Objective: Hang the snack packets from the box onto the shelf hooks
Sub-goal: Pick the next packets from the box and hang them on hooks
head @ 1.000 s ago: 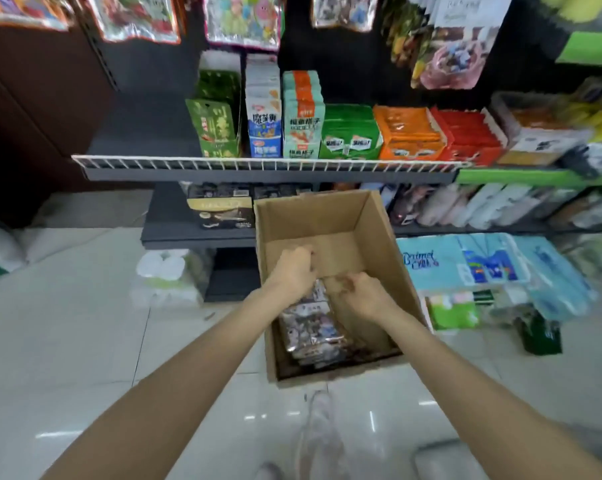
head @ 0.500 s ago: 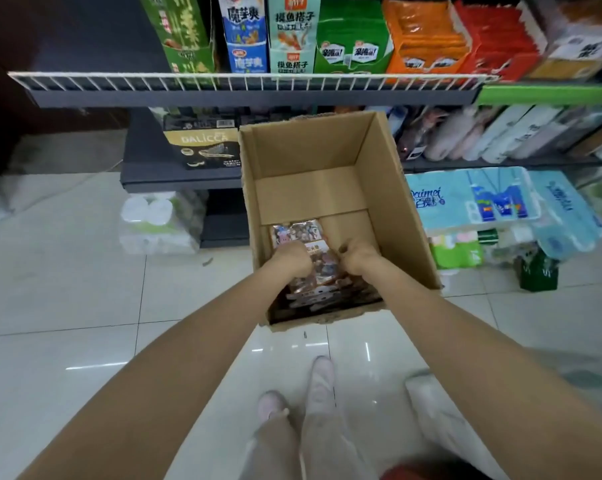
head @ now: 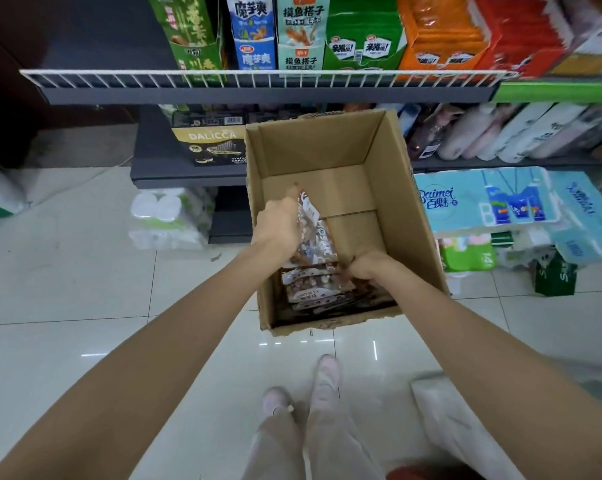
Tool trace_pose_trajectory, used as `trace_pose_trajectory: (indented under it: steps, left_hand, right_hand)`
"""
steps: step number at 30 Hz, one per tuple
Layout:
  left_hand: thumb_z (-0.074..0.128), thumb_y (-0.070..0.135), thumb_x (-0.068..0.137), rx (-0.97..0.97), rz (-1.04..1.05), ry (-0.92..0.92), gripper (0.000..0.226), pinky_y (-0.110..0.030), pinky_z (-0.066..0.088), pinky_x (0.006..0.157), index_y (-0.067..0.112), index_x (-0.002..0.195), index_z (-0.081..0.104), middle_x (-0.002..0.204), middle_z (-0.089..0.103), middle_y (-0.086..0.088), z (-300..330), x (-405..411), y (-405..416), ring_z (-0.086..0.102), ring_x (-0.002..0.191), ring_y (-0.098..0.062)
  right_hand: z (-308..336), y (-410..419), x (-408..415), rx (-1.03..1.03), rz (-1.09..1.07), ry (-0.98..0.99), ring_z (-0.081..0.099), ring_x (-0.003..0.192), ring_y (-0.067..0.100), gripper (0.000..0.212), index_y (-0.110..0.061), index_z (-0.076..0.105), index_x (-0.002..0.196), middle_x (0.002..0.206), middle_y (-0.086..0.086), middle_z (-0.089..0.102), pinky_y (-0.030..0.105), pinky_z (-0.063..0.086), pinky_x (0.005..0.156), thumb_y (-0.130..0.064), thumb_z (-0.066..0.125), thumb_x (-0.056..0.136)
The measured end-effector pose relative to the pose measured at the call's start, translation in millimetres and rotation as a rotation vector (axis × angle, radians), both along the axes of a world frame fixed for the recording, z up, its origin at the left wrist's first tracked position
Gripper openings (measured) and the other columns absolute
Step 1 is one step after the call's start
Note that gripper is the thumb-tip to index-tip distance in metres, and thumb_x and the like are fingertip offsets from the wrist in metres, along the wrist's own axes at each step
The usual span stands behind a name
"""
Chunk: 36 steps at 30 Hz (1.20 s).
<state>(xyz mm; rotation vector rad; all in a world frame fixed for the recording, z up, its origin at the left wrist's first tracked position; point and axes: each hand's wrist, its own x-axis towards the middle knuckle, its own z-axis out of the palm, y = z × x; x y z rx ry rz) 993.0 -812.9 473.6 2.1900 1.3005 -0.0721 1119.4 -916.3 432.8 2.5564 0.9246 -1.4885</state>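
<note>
I see left hand [head: 279,226] gripping snack packet [head: 313,233], long axis toward box [head: 410,216] far wall; right hand [head: 369,266] curled into stack [head: 313,285] near front wall, hold unclear.

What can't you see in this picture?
Head view only:
- Right hand: fingers curl down among the packets, so its grip is hidden.
- Packet count: they overlap.
- Box near corner: dark shadow.
- Shelf hooks: not in view.
- Packet print: too small.

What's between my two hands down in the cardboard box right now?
In the head view, brown printed snack packets fill the gap: the left hand holds one packet lifted, while the right hand grips the stack lying in the open brown cardboard box.
</note>
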Motion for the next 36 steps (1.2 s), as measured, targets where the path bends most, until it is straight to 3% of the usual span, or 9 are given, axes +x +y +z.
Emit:
trace_pose_trajectory:
  steps: [3,7,9,12,14,18,26,31,36]
  left_hand:
    - [0.045,-0.008,0.09,0.053,-0.016,-0.021,0.072,-0.041,0.045,0.078,0.027,0.148,0.02,0.115,0.051,-0.017,7,-11,-2,0.054,0.104,-0.038]
    - [0.041,-0.011,0.089,0.149,0.003,-0.154,0.071,-0.034,0.045,0.078,0.03,0.145,0.03,0.125,0.047,-0.013,13,-24,2,0.056,0.095,-0.032]
    - [0.042,-0.008,0.09,0.165,0.018,-0.213,0.065,-0.034,0.045,0.079,0.027,0.145,0.034,0.126,0.046,-0.011,17,-27,6,0.056,0.095,-0.031]
    - [0.043,-0.012,0.088,0.218,0.021,-0.306,0.065,-0.037,0.044,0.088,0.019,0.144,0.036,0.127,0.046,-0.012,31,-27,14,0.055,0.103,-0.033]
    - [0.043,-0.01,0.089,0.254,0.018,-0.362,0.06,-0.034,0.041,0.091,0.014,0.144,0.037,0.13,0.046,-0.013,50,-25,20,0.051,0.111,-0.031]
    - [0.045,-0.011,0.09,0.367,-0.015,-0.447,0.064,-0.038,0.046,0.085,0.014,0.147,0.03,0.113,0.047,-0.008,99,-20,32,0.053,0.095,-0.026]
    - [0.043,-0.004,0.09,0.719,-0.237,-0.374,0.055,-0.035,0.042,0.057,0.023,0.138,0.048,0.123,0.053,-0.004,193,8,74,0.057,0.094,-0.028]
    - [0.049,0.023,0.096,0.63,-0.323,-0.426,0.032,-0.034,0.046,0.07,0.016,0.125,0.061,0.113,0.056,-0.003,235,35,92,0.058,0.091,-0.021]
    - [0.067,0.032,0.085,0.568,-0.256,-0.467,0.022,-0.033,0.043,0.074,0.012,0.093,0.074,0.076,0.05,0.006,252,66,111,0.056,0.078,-0.021]
  right_hand:
    - [-4,1,-4,-0.022,-0.016,-0.02,0.056,0.112,0.032,0.037,0.003,0.056,0.12,0.121,0.019,0.057,0.037,0.049,0.093,-0.016,0.063,0.089]
    - [8,3,0,0.164,-0.469,0.103,0.055,0.095,0.029,0.015,0.001,0.056,0.102,0.105,0.018,0.054,0.028,0.048,0.052,0.003,0.053,0.088]
    - [24,4,6,0.318,-0.587,0.171,0.054,0.096,0.026,0.008,-0.005,0.047,0.099,0.102,0.012,0.053,0.031,0.053,0.058,-0.001,0.049,0.093]
    - [50,4,22,0.549,-0.403,-0.079,0.057,0.089,0.028,0.003,-0.011,0.045,0.094,0.091,0.01,0.052,0.045,0.056,0.075,-0.009,0.045,0.095]
    - [71,6,31,0.679,-0.314,-0.229,0.055,0.088,0.027,0.007,-0.014,0.045,0.094,0.093,0.011,0.053,0.042,0.051,0.079,-0.008,0.047,0.093]
    - [132,13,33,0.961,-0.318,-0.226,0.055,0.083,0.022,0.025,-0.008,0.046,0.114,0.092,0.007,0.056,0.034,0.044,0.07,-0.002,0.054,0.091]
    - [258,63,42,1.22,0.082,-0.41,0.056,0.071,0.004,0.006,-0.015,0.066,0.078,0.077,-0.004,0.063,0.007,0.039,0.065,-0.012,0.071,0.081]
    - [292,104,67,1.394,0.168,-0.405,0.054,0.069,-0.009,0.004,-0.012,0.069,0.078,0.073,-0.009,0.062,0.001,0.038,0.065,-0.01,0.071,0.081]
    - [294,139,94,1.479,0.124,-0.269,0.057,0.073,-0.005,0.003,-0.014,0.067,0.083,0.077,-0.008,0.064,0.003,0.041,0.066,-0.013,0.071,0.081]
